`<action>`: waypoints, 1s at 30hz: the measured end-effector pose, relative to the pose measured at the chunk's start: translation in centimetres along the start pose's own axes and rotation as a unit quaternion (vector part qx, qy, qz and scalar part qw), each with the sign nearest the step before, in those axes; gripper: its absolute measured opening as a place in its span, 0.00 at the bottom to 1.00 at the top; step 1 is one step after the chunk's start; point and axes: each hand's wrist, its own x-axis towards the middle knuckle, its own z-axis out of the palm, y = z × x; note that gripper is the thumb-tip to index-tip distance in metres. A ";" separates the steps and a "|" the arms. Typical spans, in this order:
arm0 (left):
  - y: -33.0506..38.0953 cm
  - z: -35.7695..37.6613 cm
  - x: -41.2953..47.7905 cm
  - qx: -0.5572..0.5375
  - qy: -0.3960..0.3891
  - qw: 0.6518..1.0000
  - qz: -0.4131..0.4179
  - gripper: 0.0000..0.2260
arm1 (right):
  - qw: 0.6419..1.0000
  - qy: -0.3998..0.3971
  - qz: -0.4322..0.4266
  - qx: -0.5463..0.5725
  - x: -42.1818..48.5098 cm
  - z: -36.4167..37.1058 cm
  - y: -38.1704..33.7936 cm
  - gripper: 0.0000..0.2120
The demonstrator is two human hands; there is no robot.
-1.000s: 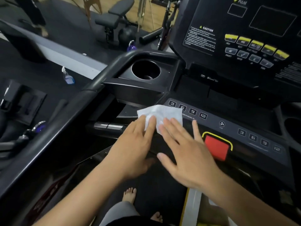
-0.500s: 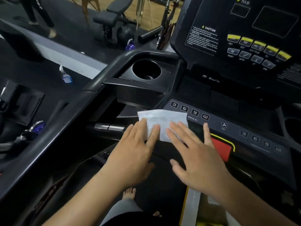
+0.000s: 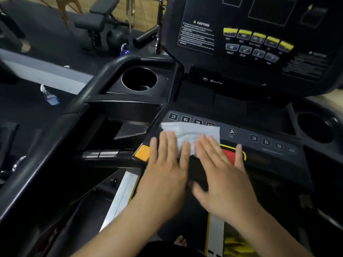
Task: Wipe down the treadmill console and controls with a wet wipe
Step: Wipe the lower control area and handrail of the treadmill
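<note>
Left hand and right hand, fingers straight and slightly spread, press the wet wipe, which has shifted rightward. The right hand now overlaps the red button.

white wet wipe sits at frame centre, spread flat but creased, on the dark control strip. its far edge overlaps the 12 key of the left 3, 6, 9, 12 row. the black console tilts up at upper right, with 2 rows of yellow and grey buttons.
</note>
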 end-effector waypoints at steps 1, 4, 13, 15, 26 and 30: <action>1.5 -0.3 1.4 0.000 0.004 1.000 0.008 0.46 | 1.000 0.000 0.017 -0.010 0.3 -0.2 1.0 0.45; 4.2 -1.2 5.9 0.050 0.007 0.998 0.046 0.39 | 0.997 -0.006 0.068 -0.038 1.7 -1.1 3.8 0.48; 6.0 -0.2 2.8 0.040 -0.020 0.991 0.126 0.44 | 0.993 -0.021 0.099 -0.056 -5.3 -0.1 6.8 0.51; 7.0 -0.3 5.1 0.050 -0.008 0.991 0.125 0.44 | 0.991 -0.034 0.117 -0.058 -4.4 -0.7 8.0 0.50; 12.9 -0.1 5.1 0.106 -0.044 0.968 0.225 0.37 | 0.976 -0.038 0.210 -0.036 -10.1 0.0 9.7 0.53; 16.2 -1.0 9.7 0.095 -0.027 0.966 0.238 0.37 | 0.970 -0.029 0.240 -0.007 -7.1 -2.0 12.9 0.50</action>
